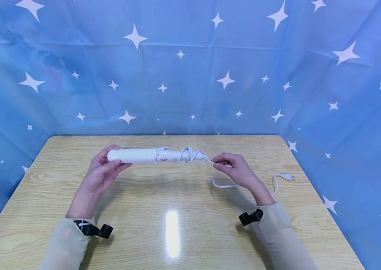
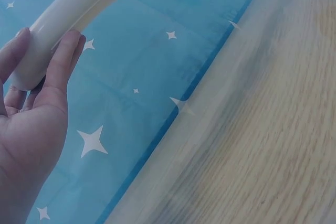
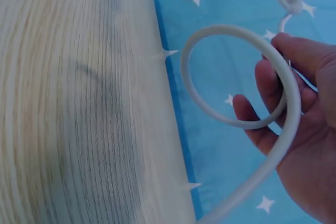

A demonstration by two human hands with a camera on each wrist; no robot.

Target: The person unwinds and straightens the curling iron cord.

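Note:
A white curling iron [image 1: 143, 155] is held level above the wooden table [image 1: 176, 210]. My left hand [image 1: 104, 167] grips its barrel end [image 2: 58, 24] between thumb and fingers. Its white cord [image 1: 193, 155] is wound in loops round the handle end. My right hand [image 1: 232, 167] pinches the cord just past those loops, and in the right wrist view the cord [image 3: 236, 77] curls in a ring in front of the fingers [image 3: 273, 85]. The rest of the cord trails down onto the table to the plug [image 1: 286, 176] at the right.
Blue cloth with white stars [image 1: 190, 67] hangs behind and on both sides of the table. Black straps [image 1: 92, 229] sit at both wrists. A bright light reflection [image 1: 172, 232] lies on the near table surface.

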